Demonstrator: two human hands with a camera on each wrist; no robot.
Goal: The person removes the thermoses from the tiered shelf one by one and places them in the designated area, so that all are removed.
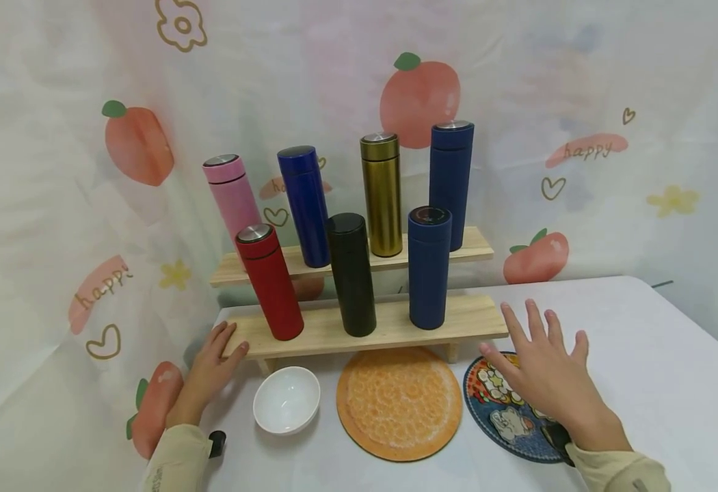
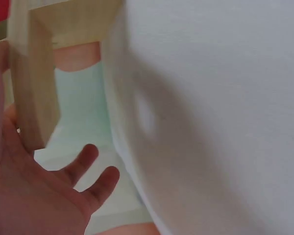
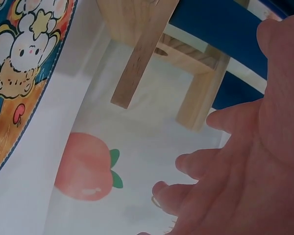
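Where the wooden shelf (image 1: 392,322) runs crosswise, left hand (image 1: 210,369) gripping one end, right hand (image 1: 548,369) wide-fingered.

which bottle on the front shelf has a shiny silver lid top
The red bottle, leftmost on the front shelf: its lid top is silver, while those of the black bottle and blue bottle there are dark.

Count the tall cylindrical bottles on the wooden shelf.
7. Top tier, left to right: pink bottle, royal-blue bottle, gold bottle, navy bottle; lower tier: red bottle, black bottle, second navy bottle.
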